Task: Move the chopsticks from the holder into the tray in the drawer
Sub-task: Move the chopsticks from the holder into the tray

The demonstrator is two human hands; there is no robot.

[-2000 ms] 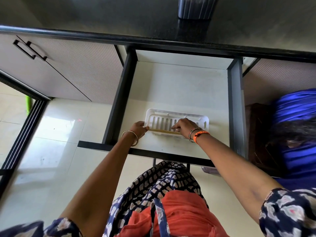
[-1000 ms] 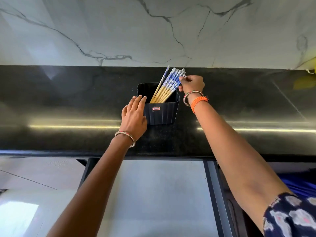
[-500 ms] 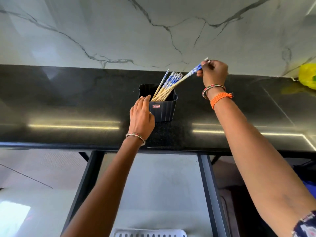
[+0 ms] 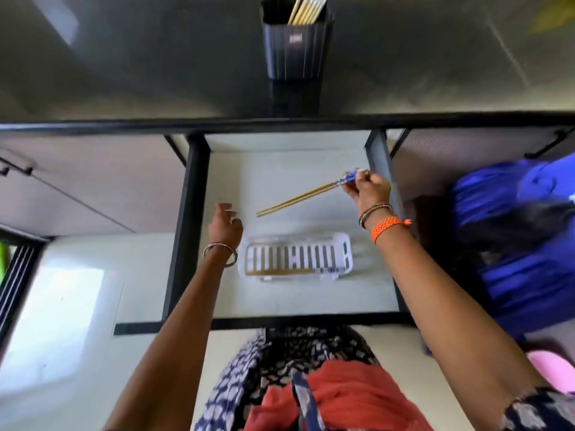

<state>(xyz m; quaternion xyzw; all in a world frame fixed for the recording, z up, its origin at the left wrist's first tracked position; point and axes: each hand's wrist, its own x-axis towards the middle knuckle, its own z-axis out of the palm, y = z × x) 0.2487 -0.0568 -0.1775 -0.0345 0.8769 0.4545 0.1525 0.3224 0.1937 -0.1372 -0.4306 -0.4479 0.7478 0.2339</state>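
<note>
A black ribbed holder (image 4: 297, 42) stands on the dark counter with several chopsticks sticking out of its top. My right hand (image 4: 370, 189) hangs over the open drawer (image 4: 280, 169) and grips a pair of chopsticks (image 4: 298, 197) by their blue ends, tips pointing left and down. A white slotted tray (image 4: 297, 258) lies on the drawer floor below them. Chopsticks (image 4: 289, 271) lie along the tray's near edge. My left hand (image 4: 225, 223) hovers left of the tray, fingers loosely curled, holding nothing.
The drawer's black side rails (image 4: 183, 231) and front edge (image 4: 311, 320) frame the hands. Closed cabinet doors (image 4: 81, 188) flank the drawer. A person in blue (image 4: 522, 244) crouches at the right, close to the drawer side. Pale floor tiles (image 4: 62, 321) lie at the left.
My right hand has pulled a pair of chopsticks out of the holder and brought them down over the drawer. My left hand left the holder and moved down beside the tray.
</note>
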